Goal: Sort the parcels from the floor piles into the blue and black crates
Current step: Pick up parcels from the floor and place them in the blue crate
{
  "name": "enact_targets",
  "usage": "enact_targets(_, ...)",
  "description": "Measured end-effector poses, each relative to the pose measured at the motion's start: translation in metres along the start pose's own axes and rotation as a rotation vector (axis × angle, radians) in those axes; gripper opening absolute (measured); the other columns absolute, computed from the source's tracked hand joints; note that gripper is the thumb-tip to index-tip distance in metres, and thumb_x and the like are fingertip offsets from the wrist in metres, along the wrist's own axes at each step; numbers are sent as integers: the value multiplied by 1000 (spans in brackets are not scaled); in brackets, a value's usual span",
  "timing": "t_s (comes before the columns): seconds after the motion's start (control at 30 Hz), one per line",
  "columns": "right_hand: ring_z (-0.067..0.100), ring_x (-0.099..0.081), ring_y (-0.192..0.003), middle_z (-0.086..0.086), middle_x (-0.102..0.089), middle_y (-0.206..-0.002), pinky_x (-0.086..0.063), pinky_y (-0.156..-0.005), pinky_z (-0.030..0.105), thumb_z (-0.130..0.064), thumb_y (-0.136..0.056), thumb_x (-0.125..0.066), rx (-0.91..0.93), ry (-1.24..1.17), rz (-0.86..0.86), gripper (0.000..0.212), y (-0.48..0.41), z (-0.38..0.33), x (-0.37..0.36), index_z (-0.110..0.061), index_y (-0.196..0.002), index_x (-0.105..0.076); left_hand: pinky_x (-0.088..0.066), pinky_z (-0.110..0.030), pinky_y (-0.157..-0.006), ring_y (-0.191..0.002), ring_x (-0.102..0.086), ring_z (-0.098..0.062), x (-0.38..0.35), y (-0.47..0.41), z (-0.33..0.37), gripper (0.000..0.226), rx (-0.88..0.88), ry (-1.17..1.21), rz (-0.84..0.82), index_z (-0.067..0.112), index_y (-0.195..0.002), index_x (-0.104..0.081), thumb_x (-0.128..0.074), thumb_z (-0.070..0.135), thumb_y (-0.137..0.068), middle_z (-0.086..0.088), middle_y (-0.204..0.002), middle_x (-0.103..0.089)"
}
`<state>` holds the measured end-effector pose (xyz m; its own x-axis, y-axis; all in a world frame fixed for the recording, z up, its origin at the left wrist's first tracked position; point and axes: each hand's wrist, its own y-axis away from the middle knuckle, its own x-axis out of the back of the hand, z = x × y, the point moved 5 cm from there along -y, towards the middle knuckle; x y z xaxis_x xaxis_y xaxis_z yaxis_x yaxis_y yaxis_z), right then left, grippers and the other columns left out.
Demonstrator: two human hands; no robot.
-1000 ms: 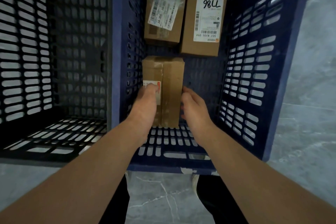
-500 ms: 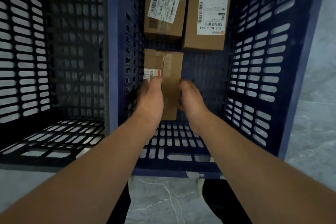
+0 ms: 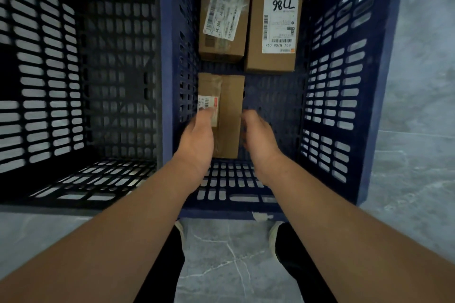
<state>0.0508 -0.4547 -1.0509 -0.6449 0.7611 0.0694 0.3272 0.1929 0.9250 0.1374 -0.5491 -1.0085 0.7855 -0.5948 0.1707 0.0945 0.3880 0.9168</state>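
Observation:
A narrow brown cardboard parcel (image 3: 230,115) with a small white label lies on the floor of the blue crate (image 3: 384,106), against its left wall. My left hand (image 3: 198,140) rests on the parcel's near left part, fingers flat over the label. My right hand (image 3: 258,138) hovers just beside the parcel's right edge with loosely bent fingers and holds nothing. Two more parcels lie at the far end: one with a crinkled label (image 3: 222,22), one marked with handwritten numbers (image 3: 274,29). The black crate (image 3: 81,179) stands to the left, with no parcel visible in it.
Both crates stand side by side on a grey marbled floor (image 3: 418,179). My dark trouser legs and shoes (image 3: 290,248) show below the blue crate's near rim. The right half of the blue crate's floor is bare.
The parcel has gone down onto the crate floor by the left wall. My right hand has come off its right side, and my left hand has flattened on top.

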Motion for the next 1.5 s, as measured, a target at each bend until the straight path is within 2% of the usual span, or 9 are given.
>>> enact_targets(0.1,22,-67,-121,2,-75,-126,-54,-109,39,-43,-104,-49,6,-33,4,41,36,-18,-1,-21,-130,-73,-51,-42,-105,-106,-67,-17,10,26,17,36,-12,35,-21,28,-114,-70,-45,51,-102,4,-107,-74)
enact_targets(0.27,-1,-65,-76,-14,-68,-93,-43,-46,9,-27,-112,-44,27,-120,-35,30,111,-58,3,-20,-114,-73,-50,-27,-69,-73,-67,-4,24,85,55,37,-23,-9,-79,31,-84,-63,-38,45,-107,19,-54,-68)
enact_targets(0.4,24,-66,-119,12,-72,-127,-53,-107,43,-35,-108,-45,92,-103,0,42,188,-103,-10,-10,-128,-72,-48,-20,-55,-60,-65,1,41,154,99,38,-91,-96,-138,31,-82,-61,-37,44,-108,20,-52,-67)
enact_targets(0.53,26,-67,-121,6,-74,-127,-53,-111,57,-44,-102,-51,177,-158,34,39,277,-151,-22,-23,-126,-74,-46,-10,-42,-44,-59,11,67,238,141,37,-176,-133,-204,31,-86,-57,-31,39,-110,22,-49,-64)
enact_targets(0.73,15,-62,-90,0,-66,-98,-53,-75,31,-36,-108,-48,328,-98,41,24,404,-206,-37,-23,-97,-65,-51,-17,-56,-44,-57,14,115,361,201,33,-321,-124,-231,33,-87,-54,-31,38,-110,28,-48,-61)
enact_targets(0.9,20,-63,-126,2,-69,-133,-48,-115,50,-43,-107,-52,473,-100,38,38,518,-250,-52,-21,-133,-69,-45,-7,-44,-45,-59,12,150,473,242,33,-418,-72,-250,31,-87,-53,-32,37,-111,22,-50,-64)
enact_targets(1.03,26,-61,-123,-5,-65,-116,-47,-114,50,-38,-109,-49,610,-8,5,21,614,-293,-54,-26,-107,-66,-48,-32,-91,-82,-55,-4,181,557,270,27,-493,25,-186,32,-97,-57,-36,47,-107,7,-95,-57)
enact_targets(1.17,20,-59,-128,-8,-66,-126,-42,-121,49,-39,-110,-49,765,78,-69,17,712,-337,-51,-33,-110,-64,-43,-42,-108,-131,-48,-20,209,653,290,54,-611,155,-124,27,-148,-49,-37,56,-104,0,-147,-48)
enact_targets(1.5,27,-60,-126,0,-66,-128,-45,-117,48,-45,-109,-46,1128,210,-292,26,927,-370,-62,-28,-112,-66,-37,-50,-117,-133,-49,-28,287,846,309,52,-922,380,37,29,-139,-56,-37,59,-102,-6,-144,-54)
